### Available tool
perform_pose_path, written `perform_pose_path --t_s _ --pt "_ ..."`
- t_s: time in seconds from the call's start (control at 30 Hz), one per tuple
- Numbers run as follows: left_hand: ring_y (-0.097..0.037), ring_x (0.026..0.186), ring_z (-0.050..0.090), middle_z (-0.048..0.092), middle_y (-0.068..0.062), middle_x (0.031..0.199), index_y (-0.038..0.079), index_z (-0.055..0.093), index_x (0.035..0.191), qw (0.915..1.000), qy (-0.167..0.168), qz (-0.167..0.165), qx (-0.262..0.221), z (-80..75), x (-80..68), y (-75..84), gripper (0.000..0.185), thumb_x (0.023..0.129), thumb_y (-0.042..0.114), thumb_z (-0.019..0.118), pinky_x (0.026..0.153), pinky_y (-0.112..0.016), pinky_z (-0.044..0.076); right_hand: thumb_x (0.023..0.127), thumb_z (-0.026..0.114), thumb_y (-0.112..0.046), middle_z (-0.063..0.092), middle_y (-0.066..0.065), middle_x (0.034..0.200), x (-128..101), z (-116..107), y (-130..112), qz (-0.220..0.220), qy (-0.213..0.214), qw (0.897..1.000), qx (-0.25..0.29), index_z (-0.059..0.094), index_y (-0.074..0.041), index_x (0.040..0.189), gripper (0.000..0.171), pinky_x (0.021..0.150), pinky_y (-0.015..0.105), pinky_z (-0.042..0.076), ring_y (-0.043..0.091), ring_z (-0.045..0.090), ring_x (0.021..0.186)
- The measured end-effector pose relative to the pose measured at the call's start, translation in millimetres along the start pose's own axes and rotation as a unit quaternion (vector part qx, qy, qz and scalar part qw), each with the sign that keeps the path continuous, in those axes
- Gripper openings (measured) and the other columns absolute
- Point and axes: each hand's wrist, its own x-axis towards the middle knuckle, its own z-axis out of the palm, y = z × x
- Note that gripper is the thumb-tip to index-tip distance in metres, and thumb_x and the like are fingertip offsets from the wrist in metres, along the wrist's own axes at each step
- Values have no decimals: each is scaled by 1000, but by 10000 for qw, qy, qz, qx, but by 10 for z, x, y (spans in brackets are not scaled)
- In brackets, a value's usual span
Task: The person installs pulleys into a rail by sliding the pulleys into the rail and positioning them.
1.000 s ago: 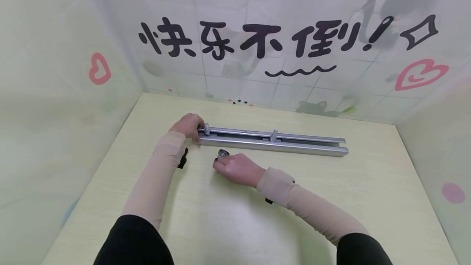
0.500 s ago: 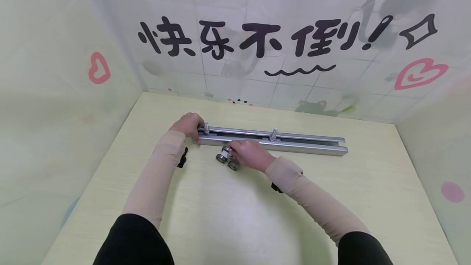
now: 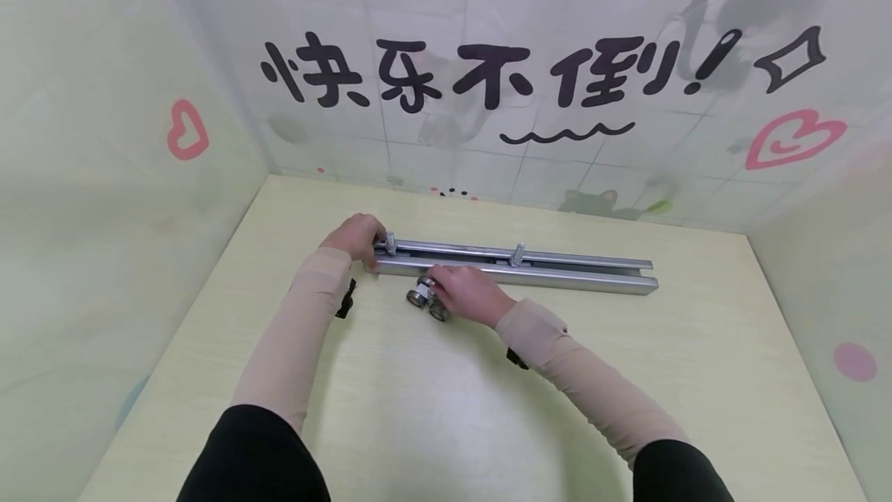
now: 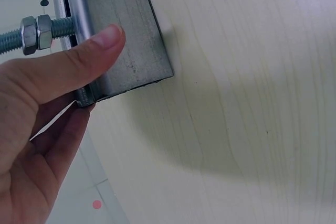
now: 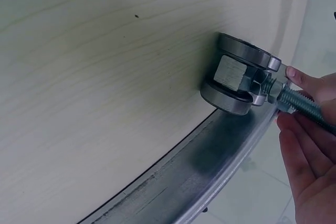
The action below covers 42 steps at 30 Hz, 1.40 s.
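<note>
A long silver metal channel rail (image 3: 571,279) lies slot-up across the table. My left hand (image 3: 355,240) grips its left end; in the left wrist view the thumb (image 4: 109,36) presses on the side wall, close below a threaded bolt (image 4: 37,32) with two nuts that sticks out of the slot. In front of the rail my right hand (image 3: 474,293) pinches a roller trolley (image 5: 233,72) by its threaded bolt (image 5: 302,102). The trolley's metal wheels (image 5: 226,98) face the tabletop, close beside the rail's side. A second bolt (image 3: 519,254) stands up from the rail's middle.
The pale wood-grain table (image 3: 432,424) meets a printed backdrop (image 3: 446,153) behind the rail. Side walls rise on the left (image 3: 104,215) and right (image 3: 836,269).
My right hand has moved up and rightward toward the rail, turning the trolley so its wheels show, then shifted slightly left. My left hand stays on the rail's end.
</note>
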Motion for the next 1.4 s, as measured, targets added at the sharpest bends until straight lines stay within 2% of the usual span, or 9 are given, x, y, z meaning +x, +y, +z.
perform_pose_path --t_s 0.3,0.73,1.0,1.4 --pt "-29 101 55 60 -17 109 -3 60 113 10000 1 45 -5 16 20 -11 56 61 3 81 90 -41 46 85 61 -11 65 4 75 -9 -14 -31 287 -174 9994 75 60 -2 95 14 51 16 47 9 56 54" --pt "-30 103 54 60 -17 111 -3 60 113 10000 -10 -3 -2 -4 8 -1 57 61 3 81 92 -41 44 83 63 -7 67 6 75 -39 -46 -3 137 -143 9997 115 61 0 91 11 53 14 48 9 59 54" --pt "-30 104 54 60 -18 112 -3 60 114 10000 -2 -16 -73 12 18 -17 58 60 3 81 92 -41 45 82 63 -6 64 4 69 -179 -131 13 289 -261 9990 219 59 -2 86 7 48 10 42 7 53 49" --pt "-29 102 55 60 -17 111 -3 61 113 9999 17 22 -109 18 26 -31 59 59 4 82 91 -42 45 80 62 -2 62 2 67 -504 -308 183 476 -123 9988 4 60 -3 81 3 48 16 43 5 46 50"
